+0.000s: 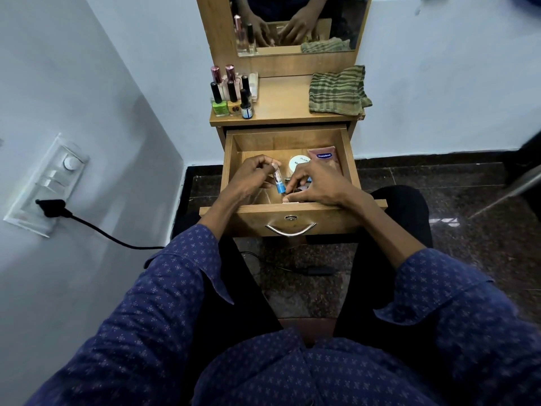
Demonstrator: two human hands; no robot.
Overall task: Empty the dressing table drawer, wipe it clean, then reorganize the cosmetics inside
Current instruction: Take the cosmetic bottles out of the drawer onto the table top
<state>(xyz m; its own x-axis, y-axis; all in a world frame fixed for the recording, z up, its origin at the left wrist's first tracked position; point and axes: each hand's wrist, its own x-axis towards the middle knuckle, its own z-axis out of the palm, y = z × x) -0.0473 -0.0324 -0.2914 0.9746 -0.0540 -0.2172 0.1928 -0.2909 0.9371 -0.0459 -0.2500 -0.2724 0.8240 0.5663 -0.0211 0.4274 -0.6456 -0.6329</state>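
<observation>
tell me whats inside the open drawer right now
A white round jar, a brown Vaseline pouch and a blue-capped tube held by the left hand. The right hand covers other items.

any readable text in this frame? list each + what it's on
"Vaseline": brown pouch at the drawer's back right.
White round lid: dark print, too blurred to read.
Yellow polish bottle: round logo, no readable letters.
Blue-labelled vial in the left hand: print too small.

left hand [252, 174] pinching, right hand [316, 184] curled
</observation>
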